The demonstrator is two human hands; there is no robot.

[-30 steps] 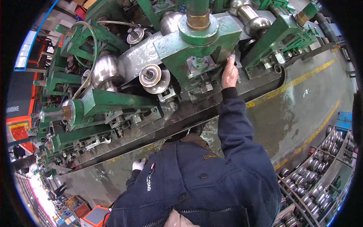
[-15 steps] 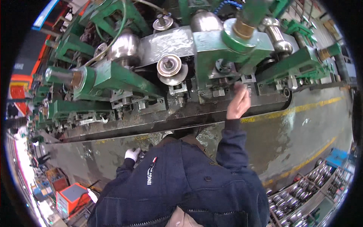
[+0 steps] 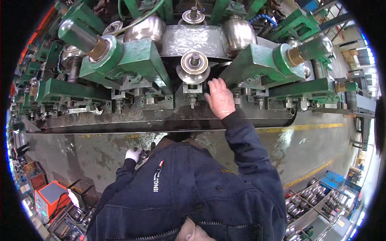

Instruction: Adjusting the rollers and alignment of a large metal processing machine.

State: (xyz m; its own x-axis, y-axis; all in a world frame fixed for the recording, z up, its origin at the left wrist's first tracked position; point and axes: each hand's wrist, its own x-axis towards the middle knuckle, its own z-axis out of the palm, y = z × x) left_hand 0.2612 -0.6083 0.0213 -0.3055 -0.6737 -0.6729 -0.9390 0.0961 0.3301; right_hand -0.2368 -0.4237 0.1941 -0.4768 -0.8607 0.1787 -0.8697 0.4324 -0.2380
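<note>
R hand (image 3: 220,97) moved left, flat on dark base plate (image 3: 161,120) by grooved roller (image 3: 194,66); grip wide, empty | L hand (image 3: 133,154) low; grip unclear

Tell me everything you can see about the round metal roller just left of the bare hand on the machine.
The roller is a shiny steel wheel with a brass-coloured ring and a dark bolt at its hub. It faces the camera and sits on a small bracket between two green blocks, above the dark, grimy base plate. The right hand rests flat just to its lower right, fingers spread, close to it; whether they touch is unclear.
</note>
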